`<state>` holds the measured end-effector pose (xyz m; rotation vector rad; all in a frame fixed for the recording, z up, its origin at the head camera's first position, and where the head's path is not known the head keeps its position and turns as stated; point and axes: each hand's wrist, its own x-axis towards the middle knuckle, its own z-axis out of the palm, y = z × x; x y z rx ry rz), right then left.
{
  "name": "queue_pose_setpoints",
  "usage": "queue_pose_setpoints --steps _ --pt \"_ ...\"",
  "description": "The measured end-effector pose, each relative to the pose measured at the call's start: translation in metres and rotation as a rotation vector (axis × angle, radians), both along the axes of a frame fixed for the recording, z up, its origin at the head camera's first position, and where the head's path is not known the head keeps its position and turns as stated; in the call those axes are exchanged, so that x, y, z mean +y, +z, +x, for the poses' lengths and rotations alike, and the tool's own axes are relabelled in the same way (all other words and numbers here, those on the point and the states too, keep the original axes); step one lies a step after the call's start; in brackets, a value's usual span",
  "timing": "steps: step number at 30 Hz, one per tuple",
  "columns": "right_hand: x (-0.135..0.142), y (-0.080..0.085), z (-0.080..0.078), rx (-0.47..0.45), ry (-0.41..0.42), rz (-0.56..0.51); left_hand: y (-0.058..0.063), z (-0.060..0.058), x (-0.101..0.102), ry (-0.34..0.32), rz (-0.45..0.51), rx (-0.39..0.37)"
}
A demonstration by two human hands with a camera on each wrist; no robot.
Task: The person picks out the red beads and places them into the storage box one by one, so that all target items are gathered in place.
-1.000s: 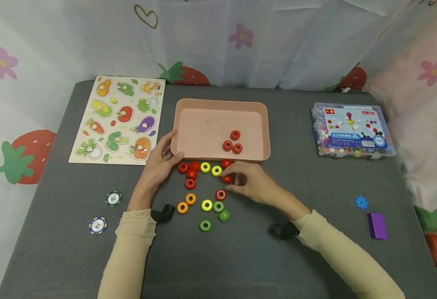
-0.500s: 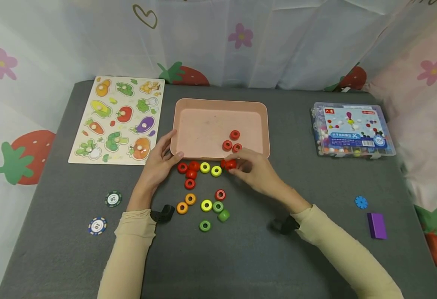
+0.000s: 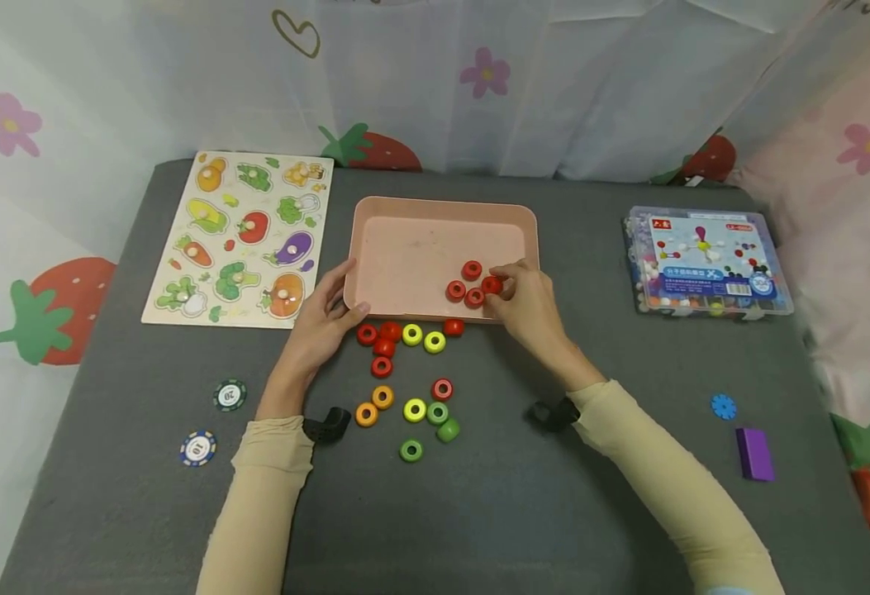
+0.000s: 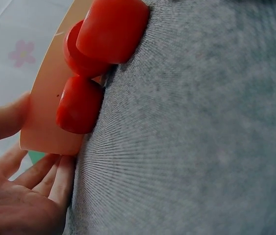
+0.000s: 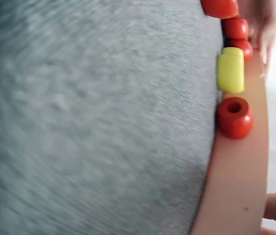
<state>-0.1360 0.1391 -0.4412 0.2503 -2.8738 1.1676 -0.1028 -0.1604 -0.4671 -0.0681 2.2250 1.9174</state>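
My left hand (image 3: pixel 320 321) holds the front left corner of a shallow pink tray (image 3: pixel 390 307), thumb on the front wall and fingers along the left side. The left wrist view shows that thumb and those fingers against the tray's wall (image 4: pixel 50 117). Over the tray's front right part, my right hand (image 3: pixel 530 307) pinches a red bead (image 3: pixel 491 284) between thumb and fingers. Beside it in the tray lie several more red beads (image 3: pixel 455 290). In the right wrist view most of this hand is hidden behind the tray wall.
In front of the tray lie several loose beads: red (image 3: pixel 382 367), yellow (image 3: pixel 415 410), orange (image 3: pixel 366 415) and green (image 3: pixel 411 450). A vegetable puzzle board (image 3: pixel 237 240) lies left, above two poker chips (image 3: pixel 198 448). At right are a clear plastic case (image 3: pixel 710 263) and a purple block (image 3: pixel 756 454).
My right hand has picked a red bead off the table in front of the tray and carried it over the rim to the other red beads. My left hand has stayed at the corner.
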Motion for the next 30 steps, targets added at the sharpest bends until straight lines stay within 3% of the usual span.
queue_pose_setpoints --steps 6,11,15,19,22,25,30 --pt "0.000 0.000 0.000 -0.042 0.017 0.053 -0.002 -0.001 0.004 0.004 -0.014 0.010" --pt "-0.002 -0.001 0.000 -0.015 0.032 0.084 0.001 -0.002 0.003 0.009 -0.019 0.000" --pt "-0.003 0.001 0.008 0.033 0.050 0.060 0.013 0.000 0.004 -0.001 -0.012 -0.016" --pt "-0.004 0.004 0.024 0.096 0.130 -0.002 0.022 0.003 0.005 -0.013 -0.014 -0.019" --pt "-0.007 0.005 0.037 0.091 0.241 -0.044 0.015 0.001 0.004 -0.008 -0.014 -0.024" --pt "-0.009 0.002 0.048 0.039 0.333 -0.018 0.005 -0.001 0.001 -0.002 -0.008 -0.023" --pt "-0.010 -0.006 0.056 -0.021 0.348 0.086 -0.003 -0.002 0.000 -0.004 -0.009 -0.001"
